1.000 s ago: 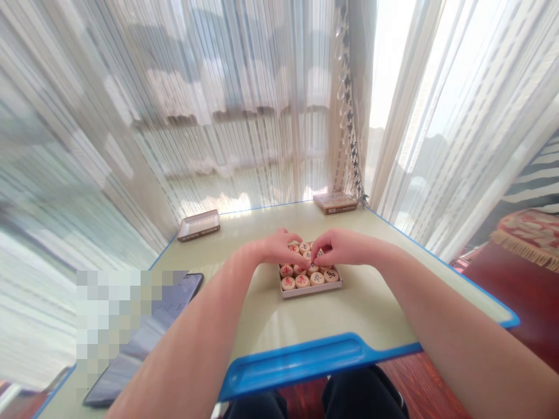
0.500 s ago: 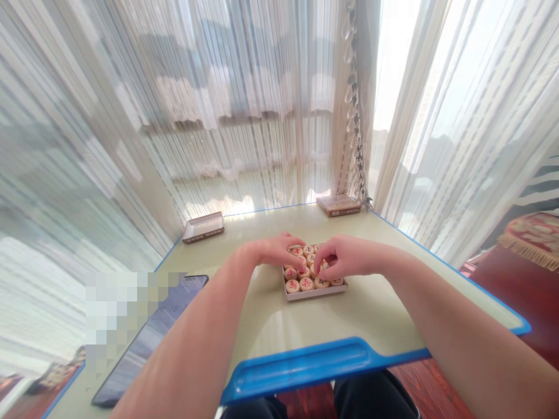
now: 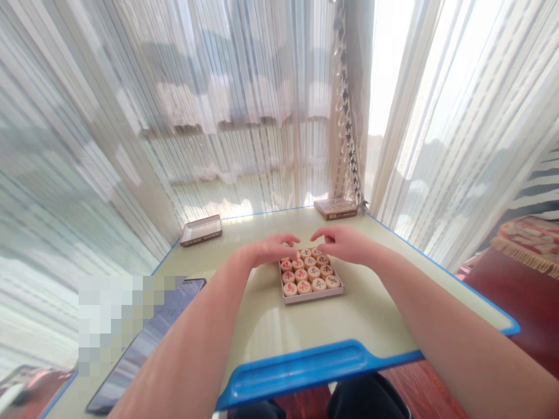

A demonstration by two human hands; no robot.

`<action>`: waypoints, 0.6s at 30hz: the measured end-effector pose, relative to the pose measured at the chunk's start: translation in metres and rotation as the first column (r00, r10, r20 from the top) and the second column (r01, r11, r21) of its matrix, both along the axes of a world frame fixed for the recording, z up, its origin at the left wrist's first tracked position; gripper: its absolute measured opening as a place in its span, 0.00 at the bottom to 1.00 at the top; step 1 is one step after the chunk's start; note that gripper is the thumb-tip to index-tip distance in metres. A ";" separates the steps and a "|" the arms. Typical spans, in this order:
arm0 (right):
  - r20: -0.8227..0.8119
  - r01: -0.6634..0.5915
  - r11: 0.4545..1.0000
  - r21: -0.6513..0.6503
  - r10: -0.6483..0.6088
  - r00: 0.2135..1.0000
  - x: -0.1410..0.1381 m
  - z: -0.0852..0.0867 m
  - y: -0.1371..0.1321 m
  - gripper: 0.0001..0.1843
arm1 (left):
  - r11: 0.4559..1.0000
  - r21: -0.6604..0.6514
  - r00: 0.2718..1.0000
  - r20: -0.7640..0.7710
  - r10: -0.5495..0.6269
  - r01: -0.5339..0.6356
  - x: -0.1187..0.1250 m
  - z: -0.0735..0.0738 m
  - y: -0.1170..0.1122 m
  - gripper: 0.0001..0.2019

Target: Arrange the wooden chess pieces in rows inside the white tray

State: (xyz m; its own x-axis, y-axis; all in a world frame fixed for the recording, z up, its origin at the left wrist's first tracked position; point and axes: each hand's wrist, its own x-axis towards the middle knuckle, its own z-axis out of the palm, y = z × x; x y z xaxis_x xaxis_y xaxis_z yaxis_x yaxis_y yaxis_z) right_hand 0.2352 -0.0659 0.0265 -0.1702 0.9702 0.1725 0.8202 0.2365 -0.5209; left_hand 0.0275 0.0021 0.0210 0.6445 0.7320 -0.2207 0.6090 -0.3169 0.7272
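A small shallow box (image 3: 311, 295) on the pale green table holds several round wooden chess pieces (image 3: 308, 273) with red and black marks, packed in rows. My left hand (image 3: 275, 249) hovers over the box's far left corner, fingers loosely curved and apart, holding nothing. My right hand (image 3: 341, 241) hovers over the far right corner, fingers likewise stretched and empty. The fingertips of both hands point toward each other above the back row of pieces.
A box lid (image 3: 201, 229) lies at the table's far left, another flat box (image 3: 335, 206) at the far right corner. A dark phone (image 3: 144, 343) lies near left. The table has a blue rim (image 3: 301, 366); sheer curtains surround it.
Both hands have lifted off the pieces and moved back and apart; their pinching fingers have opened. The pieces now lie in tidy rows in the box.
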 end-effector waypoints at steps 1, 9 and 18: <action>0.007 0.063 0.996 0.069 -0.064 0.998 0.002 -0.004 0.004 0.17 | 0.999 0.009 0.998 0.043 0.034 -0.035 0.001 -0.003 0.002 0.25; -0.013 0.190 0.948 0.254 -0.193 0.981 0.014 -0.038 0.037 0.15 | 0.886 0.281 0.915 0.280 0.291 -0.368 0.006 -0.019 0.016 0.14; -0.061 0.189 0.959 0.209 -0.180 0.982 0.017 -0.044 0.049 0.15 | 0.803 0.379 0.878 0.331 0.347 -0.460 0.001 -0.025 0.027 0.17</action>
State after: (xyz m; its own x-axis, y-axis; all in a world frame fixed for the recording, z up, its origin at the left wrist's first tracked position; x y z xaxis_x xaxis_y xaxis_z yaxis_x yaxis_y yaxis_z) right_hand 0.2518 -0.0165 -0.0178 0.0201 0.9241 0.3815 0.8389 0.1920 -0.5093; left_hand 0.0286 0.0291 -0.0036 0.2587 0.9182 0.2998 0.5822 -0.3959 0.7101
